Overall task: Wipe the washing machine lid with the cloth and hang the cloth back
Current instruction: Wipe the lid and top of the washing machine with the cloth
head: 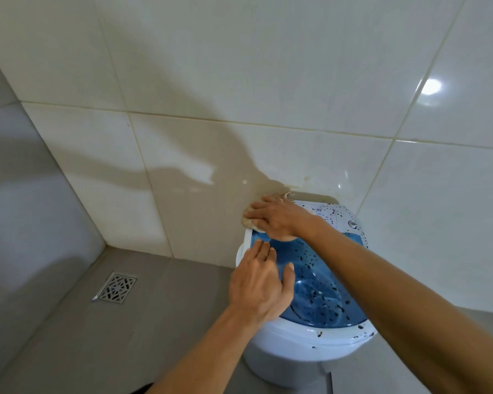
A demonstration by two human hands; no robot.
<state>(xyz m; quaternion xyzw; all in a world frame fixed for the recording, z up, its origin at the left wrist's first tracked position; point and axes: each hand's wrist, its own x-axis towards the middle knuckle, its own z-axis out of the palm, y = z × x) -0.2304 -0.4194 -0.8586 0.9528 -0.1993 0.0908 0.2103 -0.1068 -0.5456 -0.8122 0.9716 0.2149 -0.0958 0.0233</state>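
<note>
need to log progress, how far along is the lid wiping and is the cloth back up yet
Early to midway. Done: a strip of the blue lid near its far left corner looks free of specks. In hand: the right hand presses the cloth flat at that corner, while the left hand rests open on the lid. Left: dark specks cover most of the lid and the white rim; the cloth is not yet hung.

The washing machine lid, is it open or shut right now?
Shut. The blue lid lies flat across the machine's top, the left hand resting on it and the right hand pressing the cloth at its far corner.
</note>
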